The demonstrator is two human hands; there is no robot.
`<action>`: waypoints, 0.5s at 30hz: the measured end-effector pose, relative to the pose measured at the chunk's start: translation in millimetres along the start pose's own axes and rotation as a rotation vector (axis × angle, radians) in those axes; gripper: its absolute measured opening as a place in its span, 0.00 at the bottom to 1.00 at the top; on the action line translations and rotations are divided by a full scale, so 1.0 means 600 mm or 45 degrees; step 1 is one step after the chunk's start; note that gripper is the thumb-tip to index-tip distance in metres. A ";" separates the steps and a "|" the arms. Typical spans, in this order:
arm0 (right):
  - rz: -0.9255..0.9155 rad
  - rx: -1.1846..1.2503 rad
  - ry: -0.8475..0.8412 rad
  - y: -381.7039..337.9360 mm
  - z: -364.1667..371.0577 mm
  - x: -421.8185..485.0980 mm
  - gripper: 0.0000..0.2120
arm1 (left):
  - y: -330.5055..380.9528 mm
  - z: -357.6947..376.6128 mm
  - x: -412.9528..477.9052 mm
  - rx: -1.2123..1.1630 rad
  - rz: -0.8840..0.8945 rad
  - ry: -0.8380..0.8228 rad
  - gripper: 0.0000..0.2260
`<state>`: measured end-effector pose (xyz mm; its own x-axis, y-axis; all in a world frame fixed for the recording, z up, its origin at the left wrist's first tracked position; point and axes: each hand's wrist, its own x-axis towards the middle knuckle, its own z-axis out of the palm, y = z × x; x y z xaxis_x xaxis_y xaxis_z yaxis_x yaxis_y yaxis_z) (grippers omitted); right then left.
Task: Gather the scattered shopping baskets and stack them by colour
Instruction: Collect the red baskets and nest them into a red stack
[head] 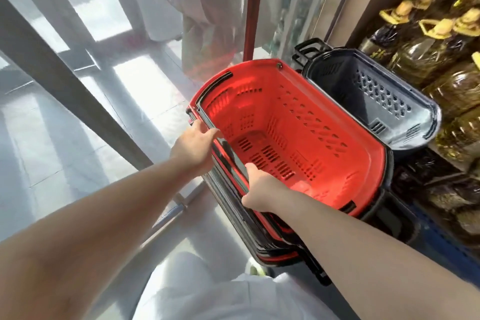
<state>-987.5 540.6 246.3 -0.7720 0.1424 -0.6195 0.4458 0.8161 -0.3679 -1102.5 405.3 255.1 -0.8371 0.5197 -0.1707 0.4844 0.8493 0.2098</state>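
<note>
Baskets in two stacks on the floor next to a shelf: red basket (pixel 293 135) sits on top of a nested red stack (pixel 272 249), rim tilted slightly, empty inside. Just behind and to the right, touching or nearly so, a dark blue basket (pixel 374 96) tops its own stack, black handles (pixel 309 47) sticking out at the far end. Left hand (pixel 193 147) is on the near long rim of the red basket, fingers (pixel 210 132) closed over the folded black handle (pixel 228 156); grip looks wrapped on handle and rim together, thumb side hidden. Right hand (pixel 262 189) sits further along the same rim toward the near corner, fingers curled under the edge, grip closed on the rim; cannot tell if it also has the handle. Both forearms bare, white clothing at bottom of view. Shelf on the right holds large oil bottles (pixel 426 57) with yellow caps and carry handles. Red pole (pixel 250 8) rises behind the red basket. Floor (pixel 78 150) is pale tile with strong glare; a dark grey bar (pixel 65 91) crosses it diagonally on the left.
</note>
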 end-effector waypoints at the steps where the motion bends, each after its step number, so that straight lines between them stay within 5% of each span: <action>1: 0.026 0.009 -0.006 -0.002 0.000 -0.001 0.31 | -0.010 -0.002 0.010 0.151 0.096 -0.014 0.27; 5: 0.165 0.119 -0.069 -0.010 -0.004 0.003 0.38 | -0.041 -0.010 0.081 0.444 0.450 -0.271 0.38; 8: 0.283 0.223 0.031 -0.018 0.003 -0.003 0.39 | -0.046 -0.007 0.120 0.547 0.692 -0.326 0.30; 15: 0.608 0.096 0.566 -0.041 0.070 -0.027 0.18 | -0.054 0.017 0.142 0.553 0.904 -0.302 0.18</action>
<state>-967.0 494.4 236.2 -0.5881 0.7102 -0.3869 0.8037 0.5669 -0.1810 -1187.1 423.2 224.2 -0.2476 0.9052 -0.3455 0.9673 0.2512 -0.0350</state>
